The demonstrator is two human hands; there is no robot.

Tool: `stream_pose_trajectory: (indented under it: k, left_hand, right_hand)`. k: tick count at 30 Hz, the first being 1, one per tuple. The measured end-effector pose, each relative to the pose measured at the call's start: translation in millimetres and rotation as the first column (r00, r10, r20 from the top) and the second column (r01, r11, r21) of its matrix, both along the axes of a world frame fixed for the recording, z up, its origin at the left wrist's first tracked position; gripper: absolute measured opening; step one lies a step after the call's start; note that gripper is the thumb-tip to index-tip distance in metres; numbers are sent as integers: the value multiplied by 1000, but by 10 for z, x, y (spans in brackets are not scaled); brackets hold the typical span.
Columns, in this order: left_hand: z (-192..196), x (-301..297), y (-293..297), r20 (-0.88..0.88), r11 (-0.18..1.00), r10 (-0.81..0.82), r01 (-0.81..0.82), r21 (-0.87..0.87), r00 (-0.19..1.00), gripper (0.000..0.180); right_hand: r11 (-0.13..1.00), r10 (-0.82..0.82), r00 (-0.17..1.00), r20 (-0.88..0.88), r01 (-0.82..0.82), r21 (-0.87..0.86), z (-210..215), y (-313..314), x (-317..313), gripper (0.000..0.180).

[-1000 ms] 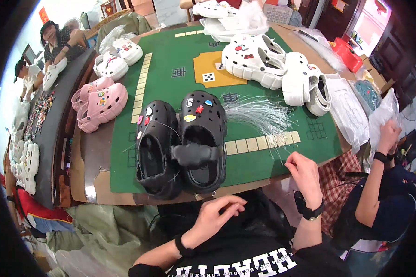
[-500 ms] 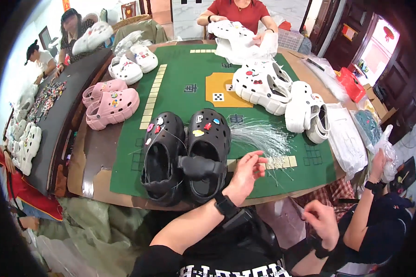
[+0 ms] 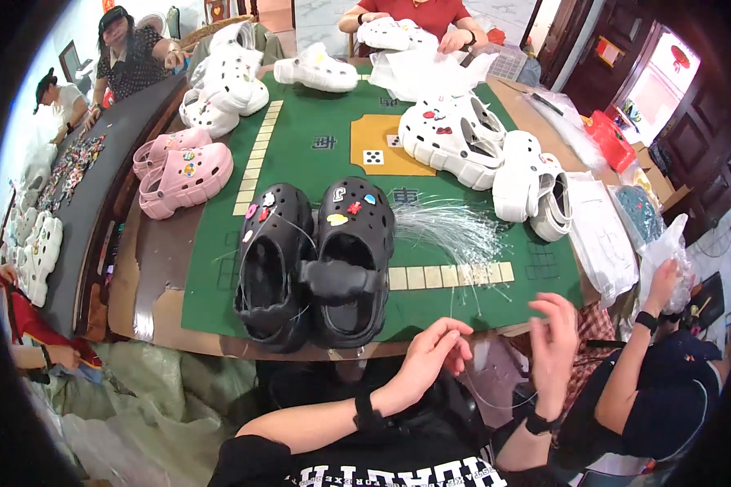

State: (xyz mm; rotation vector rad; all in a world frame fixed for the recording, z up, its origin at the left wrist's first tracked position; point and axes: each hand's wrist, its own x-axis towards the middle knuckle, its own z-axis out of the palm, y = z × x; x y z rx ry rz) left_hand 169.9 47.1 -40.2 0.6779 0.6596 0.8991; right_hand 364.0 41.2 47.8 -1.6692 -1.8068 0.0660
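A pair of black clogs (image 3: 313, 268) with small coloured charms stands at the near edge of the green mat (image 3: 317, 146), joined by a strap. Just right of them lies a bundle of thin clear plastic strands (image 3: 451, 227). My left hand (image 3: 434, 353) is below the table edge, fingertips pinched on one clear strand (image 3: 483, 394) that curves down toward my right wrist. My right hand (image 3: 554, 333) is raised beside it with fingers loosely curled; whether it grips the strand is unclear.
White clogs (image 3: 455, 138) sit at the mat's right and far side, pink clogs (image 3: 183, 170) at the left. A seated person (image 3: 650, 381) is close on my right, and other people work at the far and left sides. Bags lie at the right edge.
My left hand has drawn back from the strand bundle to below the table edge. My right hand has risen beside it. The view has tilted slightly upward.
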Motion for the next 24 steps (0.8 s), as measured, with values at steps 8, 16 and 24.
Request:
stream_pose_trajectory:
  k: [8,16,24]
  left_hand:
    - [72,-314,-231,-122,966,212,-189,176,970,19]
    - [290,-630,-355,-145,936,281,-237,262,949,29]
    - [386,-977,-390,-7,754,622,-596,276,783,39]
  right_hand:
    - [871,441,859,-260,-480,-105,-137,154,-907,14]
    - [826,358,712,-604,-544,-151,62,474,-1130,8]
    - [747,661,740,119,-664,-20,474,1312,-1493,7]
